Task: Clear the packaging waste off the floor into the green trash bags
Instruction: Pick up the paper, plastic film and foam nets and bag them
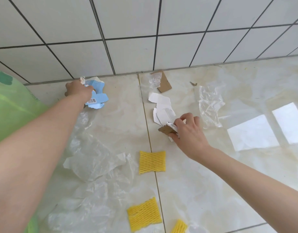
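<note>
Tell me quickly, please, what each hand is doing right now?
Left hand: grips the torn blue carton.
Right hand: pinches a cardboard scrap with crumpled white paper.

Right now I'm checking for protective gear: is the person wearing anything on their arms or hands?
No. Both forearms are bare as far as the frame shows, with no sleeves. The left hand and right hand have no gloves, rings, watch or bracelet visible.

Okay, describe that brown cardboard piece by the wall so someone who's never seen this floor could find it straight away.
Follow the floor grout line up to the tiled wall; just right of that corner lies the brown cardboard piece. Crumpled clear plastic covers its left part. Unlike the white card scraps below it, it is plain brown and nearly touches the wall.
</note>
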Available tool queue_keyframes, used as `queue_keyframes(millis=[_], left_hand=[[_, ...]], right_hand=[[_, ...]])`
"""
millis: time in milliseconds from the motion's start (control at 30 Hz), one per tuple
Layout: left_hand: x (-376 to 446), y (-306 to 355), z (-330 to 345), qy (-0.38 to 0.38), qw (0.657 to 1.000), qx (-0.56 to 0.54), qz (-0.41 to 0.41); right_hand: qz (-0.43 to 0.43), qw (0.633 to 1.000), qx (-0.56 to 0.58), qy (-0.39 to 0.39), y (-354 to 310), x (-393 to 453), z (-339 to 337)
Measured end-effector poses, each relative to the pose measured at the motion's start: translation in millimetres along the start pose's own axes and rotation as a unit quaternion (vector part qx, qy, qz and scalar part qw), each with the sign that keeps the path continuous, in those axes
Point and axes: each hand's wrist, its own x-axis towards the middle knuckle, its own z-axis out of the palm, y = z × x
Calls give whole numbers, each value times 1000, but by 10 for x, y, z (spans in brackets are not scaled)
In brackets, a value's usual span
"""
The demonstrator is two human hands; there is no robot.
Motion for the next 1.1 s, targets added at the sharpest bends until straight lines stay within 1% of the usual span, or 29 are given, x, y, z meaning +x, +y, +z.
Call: queue_keyframes(millis=[33,100,167,233,333,400,467,600,733,800,900,1000,1100], left_hand=[[54,-22,28,1,1000,15,3],[-101,77,5,1,998,60,20],[-176,140,44,-8,992,121,35],[-205,178,107,2,984,171,55],[-206,204,195,24,978,196,68],[-220,219,206,30,978,194,71],[-216,220,206,26,982,171,72],[-258,262,132,5,987,129,99],[-289,304,12,-3,997,-3,79],[-300,333,-75,-6,995,-56,77],[-358,400,-187,-13,991,-99,84],[-465,443,-254,-39,985,-145,88],[-677,448,-245,-79,976,-176,105]], right_hand=[[-4,1000,-10,-5,-16,8,10],[0,1000,-16,-21,-67,49,23],[16,999,-10,-39,-129,124,33],[45,998,1,-42,-194,213,52],[87,996,12,-20,-293,293,102],[106,994,13,-7,-331,307,144],[121,992,26,0,-339,308,168],[135,990,45,5,-314,302,183],[146,982,123,-14,-247,273,200],[150,975,162,-31,-214,260,182],[159,956,239,-55,-167,259,107],[159,946,279,-48,-123,264,-15],[150,947,283,-22,-45,310,-216]])
